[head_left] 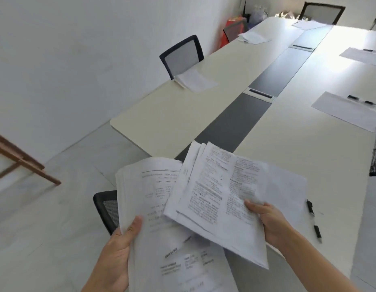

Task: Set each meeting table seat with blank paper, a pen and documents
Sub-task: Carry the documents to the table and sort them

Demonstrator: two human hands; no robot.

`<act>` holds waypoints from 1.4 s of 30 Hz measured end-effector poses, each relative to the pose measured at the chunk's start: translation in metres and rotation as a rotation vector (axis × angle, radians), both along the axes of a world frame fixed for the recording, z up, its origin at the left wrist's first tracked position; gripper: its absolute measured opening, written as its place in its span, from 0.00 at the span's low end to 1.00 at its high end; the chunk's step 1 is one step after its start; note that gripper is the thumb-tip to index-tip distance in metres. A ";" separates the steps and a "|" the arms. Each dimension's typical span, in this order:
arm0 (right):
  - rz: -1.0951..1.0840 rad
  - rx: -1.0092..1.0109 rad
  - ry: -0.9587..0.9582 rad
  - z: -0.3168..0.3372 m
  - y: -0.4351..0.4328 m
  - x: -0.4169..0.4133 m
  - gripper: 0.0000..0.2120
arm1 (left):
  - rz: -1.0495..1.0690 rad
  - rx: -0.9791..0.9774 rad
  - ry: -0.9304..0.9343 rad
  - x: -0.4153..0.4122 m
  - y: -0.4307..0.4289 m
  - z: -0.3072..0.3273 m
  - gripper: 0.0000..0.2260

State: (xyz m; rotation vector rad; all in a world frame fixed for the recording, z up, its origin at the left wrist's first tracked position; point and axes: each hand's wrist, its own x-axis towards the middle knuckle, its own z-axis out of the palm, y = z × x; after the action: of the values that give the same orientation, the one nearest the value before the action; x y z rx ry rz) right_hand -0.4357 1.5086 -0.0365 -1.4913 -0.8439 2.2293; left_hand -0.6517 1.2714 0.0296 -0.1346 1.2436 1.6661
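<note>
My left hand [117, 249] grips a thick stack of printed documents [153, 203] over the near end of the long meeting table [174, 114]. My right hand [267, 220] pinches a thinner set of printed pages [212, 192], fanned out above the table's near edge and overlapping the stack. A blank sheet [288, 186] lies on the table under that set. A black and white pen [313, 220] lies to the right of it. Other seats hold papers: one by the left chair [195, 80], two farther along the left side [253, 36], and sheets with black pens on the right [347, 110].
A black mesh chair [183, 53] stands at the table's left side, another chair back [106, 209] sits below my left hand, and one [321, 12] at the far end. A wooden chair leg [25, 163] is at the left. Red bags [233, 30] stand in the far corner.
</note>
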 end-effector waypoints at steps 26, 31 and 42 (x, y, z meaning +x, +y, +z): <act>0.092 0.106 -0.601 -0.130 0.162 -0.171 0.12 | 0.146 -0.133 -0.002 -0.116 0.054 -0.010 0.19; 0.371 0.449 -0.963 -0.109 0.153 -0.137 0.26 | 0.068 -0.059 0.024 -0.110 0.075 -0.001 0.12; 0.026 -0.083 0.050 -0.003 0.007 -0.094 0.27 | -0.325 0.020 -0.023 -0.082 0.124 -0.001 0.17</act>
State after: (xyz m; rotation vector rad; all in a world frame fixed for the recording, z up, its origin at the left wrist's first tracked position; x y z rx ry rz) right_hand -0.5301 1.5161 -0.0393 -1.4624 -0.7694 2.3366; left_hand -0.7341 1.3950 0.0290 0.0590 1.1623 1.3907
